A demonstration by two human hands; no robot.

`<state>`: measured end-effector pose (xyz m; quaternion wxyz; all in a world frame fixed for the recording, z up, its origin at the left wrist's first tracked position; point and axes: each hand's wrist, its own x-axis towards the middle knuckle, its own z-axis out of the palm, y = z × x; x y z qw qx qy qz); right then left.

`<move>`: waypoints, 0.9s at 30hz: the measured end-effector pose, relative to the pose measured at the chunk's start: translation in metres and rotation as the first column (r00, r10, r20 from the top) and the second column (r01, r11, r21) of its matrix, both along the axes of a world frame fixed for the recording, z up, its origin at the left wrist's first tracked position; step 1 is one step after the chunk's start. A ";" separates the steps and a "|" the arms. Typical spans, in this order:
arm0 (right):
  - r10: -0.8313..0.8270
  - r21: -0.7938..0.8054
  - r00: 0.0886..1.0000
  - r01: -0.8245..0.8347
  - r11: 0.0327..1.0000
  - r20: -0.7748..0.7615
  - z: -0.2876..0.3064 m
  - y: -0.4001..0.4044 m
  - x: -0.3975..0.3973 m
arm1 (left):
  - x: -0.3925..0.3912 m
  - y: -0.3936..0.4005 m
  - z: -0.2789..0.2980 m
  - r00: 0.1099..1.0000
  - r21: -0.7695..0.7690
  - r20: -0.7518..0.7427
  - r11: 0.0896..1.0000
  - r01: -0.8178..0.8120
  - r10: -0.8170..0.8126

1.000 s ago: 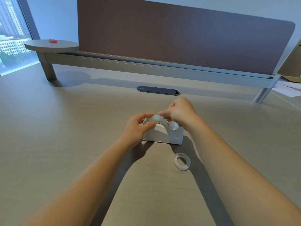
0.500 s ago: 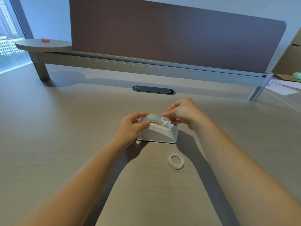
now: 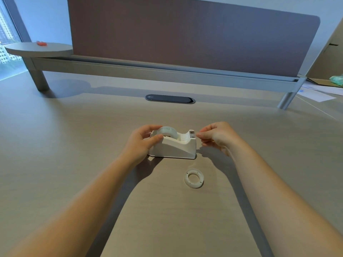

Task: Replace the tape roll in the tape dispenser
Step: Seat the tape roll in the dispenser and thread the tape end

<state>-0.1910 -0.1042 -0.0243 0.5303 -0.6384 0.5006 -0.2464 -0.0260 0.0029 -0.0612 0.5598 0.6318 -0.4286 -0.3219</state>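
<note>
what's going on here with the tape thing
A person is loading tape into a white tape dispenser on a desk. A clear tape roll already sits in its cradle. The left hand steadies the dispenser at the roll end, while the right hand pinches at the cutter end, seemingly drawing the tape across, though the strip itself is too faint to see. An empty tape core lies flat on the desk nearby.

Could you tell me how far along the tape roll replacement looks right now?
Nearly finished. Done: the new tape roll sits in the white dispenser, and the empty core lies aside on the desk. In hand: the left hand steadies the dispenser while the right hand pinches at the cutter end. Left: securing the tape end there; the strip itself isn't discernible.
</note>
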 end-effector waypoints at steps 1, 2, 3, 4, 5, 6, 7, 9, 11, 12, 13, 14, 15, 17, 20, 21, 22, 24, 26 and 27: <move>-0.004 0.012 1.000 0.004 1.000 0.005 -0.002 0.000 0.001 | 0.000 0.000 0.000 1.000 0.003 -0.004 1.000 -0.002 0.002; -0.010 0.026 1.000 0.009 1.000 0.017 -0.004 0.000 0.001 | 0.000 0.000 -0.001 1.000 0.003 -0.008 1.000 -0.001 0.001; -0.018 0.047 0.999 0.016 0.999 0.034 -0.006 0.001 0.001 | 0.000 0.000 -0.001 1.000 0.005 -0.008 1.000 0.000 0.000; -0.028 0.074 0.998 0.024 0.997 0.058 -0.009 0.001 0.002 | 0.000 -0.001 -0.001 1.000 0.002 -0.010 1.000 0.001 -0.001; -0.042 0.108 0.996 0.033 0.994 0.084 -0.012 0.002 0.002 | 0.000 -0.001 -0.001 1.000 0.002 -0.011 1.000 0.001 -0.001; -0.056 0.142 0.992 0.039 0.989 0.116 -0.016 0.003 0.003 | -0.001 -0.001 -0.001 1.000 0.001 -0.011 1.000 0.000 0.000; -0.065 0.175 0.988 0.040 0.984 0.139 -0.019 0.005 0.003 | -0.001 0.000 -0.001 1.000 0.008 -0.003 1.000 -0.001 0.001; -0.085 0.217 0.982 0.047 0.975 0.170 -0.024 0.006 0.003 | -0.001 0.000 -0.001 1.000 0.020 0.015 1.000 -0.003 0.003; -0.099 0.237 0.979 0.054 0.970 0.180 -0.027 0.006 0.004 | 0.000 0.000 0.000 1.000 0.019 0.019 1.000 0.000 0.000; -0.102 0.242 0.977 0.055 0.969 0.189 -0.027 0.005 0.004 | 0.000 -0.001 -0.001 1.000 0.020 0.031 1.000 -0.003 0.003; -0.108 0.246 0.973 0.057 0.967 0.202 -0.028 0.005 0.004 | 0.000 -0.002 0.000 0.999 0.029 0.049 1.000 -0.009 0.007; -0.117 0.244 0.968 0.061 0.968 0.223 -0.029 0.005 0.005 | 0.000 -0.002 -0.001 0.997 0.034 0.070 0.999 -0.016 0.014; -0.125 0.247 0.962 0.063 0.967 0.242 -0.030 0.006 0.005 | 0.000 -0.002 0.000 0.997 0.046 0.082 0.999 -0.016 0.012; -0.141 0.233 0.955 0.080 0.969 0.260 -0.031 0.008 0.005 | 0.000 -0.002 -0.001 0.997 0.068 0.083 0.998 -0.016 0.010; -0.143 0.156 0.966 0.111 0.981 0.216 -0.030 0.013 0.005 | -0.001 -0.001 -0.003 0.997 0.065 0.080 0.998 -0.017 0.012; -0.137 0.093 0.976 0.123 0.988 0.170 -0.027 0.017 0.004 | -0.002 0.001 -0.001 0.996 0.068 0.086 0.997 -0.024 0.018; -0.127 0.014 0.984 0.126 0.992 0.125 -0.027 0.016 0.003 | -0.002 0.000 -0.003 0.995 0.063 0.094 0.998 -0.032 0.026; -0.143 -0.117 0.987 0.151 0.982 0.076 -0.022 0.016 0.002 | -0.002 0.001 -0.002 0.994 0.069 0.107 0.997 -0.036 0.028; -0.134 -0.222 0.988 0.147 0.964 0.070 -0.013 0.024 0.002 | -0.003 0.003 0.000 0.989 0.068 0.141 0.997 -0.045 0.035; -0.128 -0.281 0.989 0.143 0.949 0.072 -0.008 0.030 0.000 | -0.003 0.006 0.003 0.987 0.068 0.152 0.995 -0.071 0.060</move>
